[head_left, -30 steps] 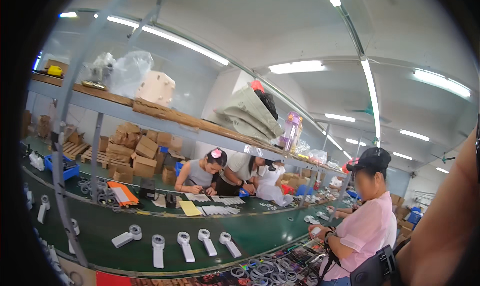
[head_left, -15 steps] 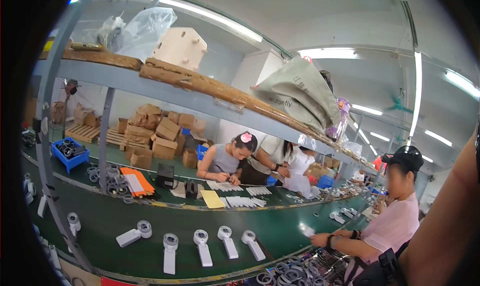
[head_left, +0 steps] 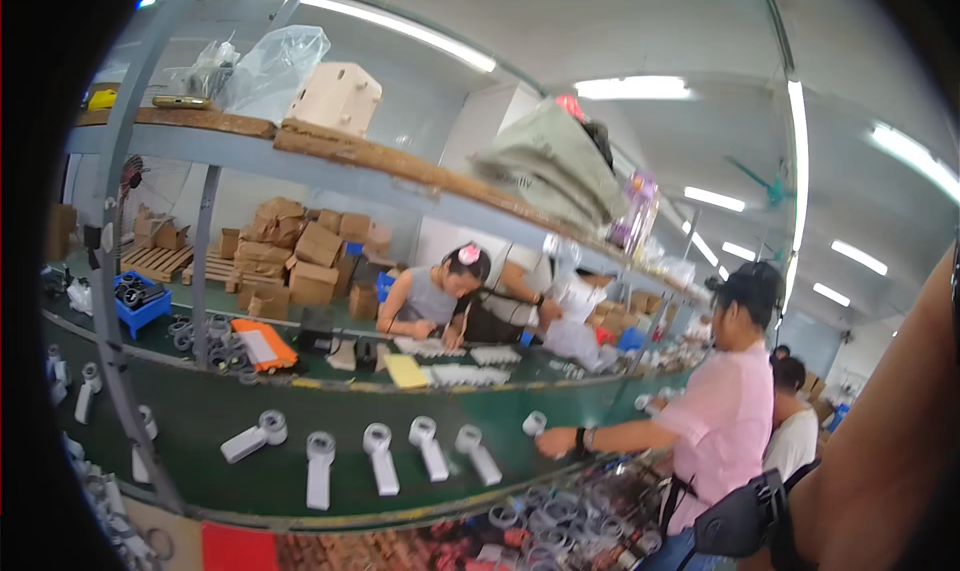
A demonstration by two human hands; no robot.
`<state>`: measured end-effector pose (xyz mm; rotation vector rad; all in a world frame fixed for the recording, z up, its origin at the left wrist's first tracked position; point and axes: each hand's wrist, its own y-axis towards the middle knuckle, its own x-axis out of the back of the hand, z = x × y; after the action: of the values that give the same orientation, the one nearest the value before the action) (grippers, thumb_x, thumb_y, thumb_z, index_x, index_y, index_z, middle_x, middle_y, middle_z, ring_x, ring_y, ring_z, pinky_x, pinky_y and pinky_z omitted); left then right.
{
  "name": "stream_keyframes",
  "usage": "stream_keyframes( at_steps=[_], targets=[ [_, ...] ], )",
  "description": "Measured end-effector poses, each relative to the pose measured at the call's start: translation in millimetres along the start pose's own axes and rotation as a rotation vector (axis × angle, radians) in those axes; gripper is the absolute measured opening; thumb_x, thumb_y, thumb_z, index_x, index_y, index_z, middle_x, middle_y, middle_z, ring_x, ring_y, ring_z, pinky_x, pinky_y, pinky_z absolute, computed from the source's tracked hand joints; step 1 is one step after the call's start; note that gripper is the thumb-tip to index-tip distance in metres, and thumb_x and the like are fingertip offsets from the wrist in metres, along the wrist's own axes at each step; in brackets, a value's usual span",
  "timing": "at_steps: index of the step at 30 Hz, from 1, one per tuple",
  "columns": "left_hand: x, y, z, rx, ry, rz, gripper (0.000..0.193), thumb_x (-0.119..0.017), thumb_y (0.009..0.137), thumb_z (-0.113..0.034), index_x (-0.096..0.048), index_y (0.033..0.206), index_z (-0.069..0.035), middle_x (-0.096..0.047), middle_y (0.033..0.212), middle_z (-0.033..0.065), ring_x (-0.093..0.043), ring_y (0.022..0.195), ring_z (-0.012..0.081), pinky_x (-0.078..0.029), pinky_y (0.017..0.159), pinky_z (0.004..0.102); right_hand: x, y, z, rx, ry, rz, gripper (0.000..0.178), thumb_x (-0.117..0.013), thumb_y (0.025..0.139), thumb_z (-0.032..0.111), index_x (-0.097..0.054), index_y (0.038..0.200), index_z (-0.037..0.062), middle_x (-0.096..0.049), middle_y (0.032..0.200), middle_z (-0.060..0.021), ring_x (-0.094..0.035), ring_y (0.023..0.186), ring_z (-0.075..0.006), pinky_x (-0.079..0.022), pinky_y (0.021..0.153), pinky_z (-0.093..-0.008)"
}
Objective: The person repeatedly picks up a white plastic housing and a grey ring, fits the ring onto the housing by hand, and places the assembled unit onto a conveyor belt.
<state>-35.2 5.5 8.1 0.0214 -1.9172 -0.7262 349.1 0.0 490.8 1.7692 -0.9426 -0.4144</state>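
A bare raised arm (head_left: 880,441), apparently my right, fills the right edge, its hand out of the picture. Close beside it is a black strapped device (head_left: 742,516). My left hand does not show. Ahead, several white handles with round heads, like small handheld fans (head_left: 380,459), lie spaced along a green conveyor belt (head_left: 250,486). A co-worker in a pink top (head_left: 725,391) stretches a hand (head_left: 556,441) over the belt, at another round white head (head_left: 535,424). Neither of my hands is seen touching anything.
Grey rings (head_left: 560,516) are heaped at the belt's near side, by a red sheet (head_left: 240,548). A metal post (head_left: 125,351) and an overhead shelf (head_left: 400,183) stand before me. Across the belt, a seated person (head_left: 430,301) works near a blue crate (head_left: 140,306).
My view has turned, so the scene sits further left and more of the near side shows. The co-worker in pink has turned and reached out over the belt, a round white head by the hand.
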Motion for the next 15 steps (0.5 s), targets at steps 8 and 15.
stream_keyframes(
  at_steps=[8, 15],
  targets=[
    [1.2, 1.3, -14.1, 0.000, 0.021, -0.046, 0.023, -0.061, 0.079, -0.013, -0.064, 0.101, -0.009, -0.057, 0.103, 0.0132, -0.056, 0.097, 0.0334, -0.045, 0.085, 0.0436, 24.6, -54.0, 71.6, -0.279, -0.072, -0.084, 0.070, -0.065, 0.072, 0.014, -0.036, 0.134, -0.0038, -0.039, 0.137, -0.0196, -0.039, 0.128, -0.0295, -0.029, 0.109, -0.0398],
    [-9.4, 5.9, -4.2, -0.017, 0.006, -0.089, 0.023, -0.062, 0.079, -0.016, -0.066, 0.101, -0.012, -0.058, 0.100, 0.0114, -0.057, 0.097, 0.0314, -0.042, 0.090, 0.0474, 12.1, -92.7, 84.2, -0.384, -0.098, -0.109, 0.069, -0.064, 0.072, 0.014, -0.037, 0.133, -0.0039, -0.040, 0.137, -0.0199, -0.040, 0.128, -0.0296, -0.029, 0.109, -0.0400]
  ],
)
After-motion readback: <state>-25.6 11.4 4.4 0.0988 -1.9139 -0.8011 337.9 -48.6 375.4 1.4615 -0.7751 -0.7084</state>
